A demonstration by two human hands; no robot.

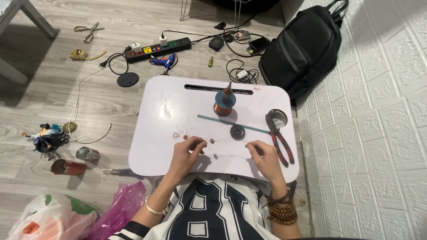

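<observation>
Hands: left hand [187, 149] and right hand [262, 153] rest near the front edge of the white lap table [155, 133], well apart from each other.
Left hand: fingertips pinched together on one end of a thin wire [227, 140].
Right hand: fingertips pinched shut on the other end of the same wire.
Wire: stretched almost level between the two hands, just above the table top, with a small dark bead [212, 141] on it nearer the left hand.
Middle of table: a dark round disc [237, 132] just beyond the wire; a long thin green ruler [222, 121] lying slantwise behind it.
Right edge: pliers [280, 140] with red and black handles, lying beside the right hand and ending near a round cup hole [278, 116].
Far edge: a spool of copper wire [224, 102], upright, just in front of the table's long slot [218, 89].
Floor beyond: a power strip [158, 49], a blue glue gun [163, 61], scissors [89, 31] and a black backpack [304, 49].
</observation>
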